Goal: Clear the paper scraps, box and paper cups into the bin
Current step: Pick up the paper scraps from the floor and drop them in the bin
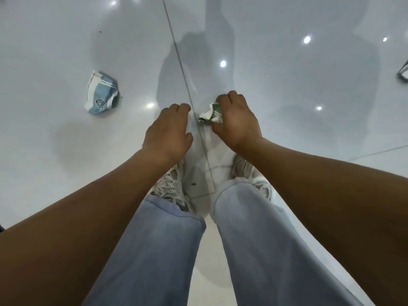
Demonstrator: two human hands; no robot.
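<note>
I look straight down at a glossy white tiled floor. A crumpled white and green paper scrap (209, 114) lies just ahead of my feet, and my right hand (236, 120) pinches it between curled fingers and thumb. My left hand (169, 131) hovers close beside it on the left, fingers curled downward, holding nothing that I can see. A crushed blue and white paper cup (102, 93) lies on the floor further to the left, apart from both hands.
My legs in light blue trousers and my white laced shoes (170, 186) fill the lower middle. A tile joint (183, 69) runs away from me between the hands. A dark metal object (403, 72) shows at the right edge.
</note>
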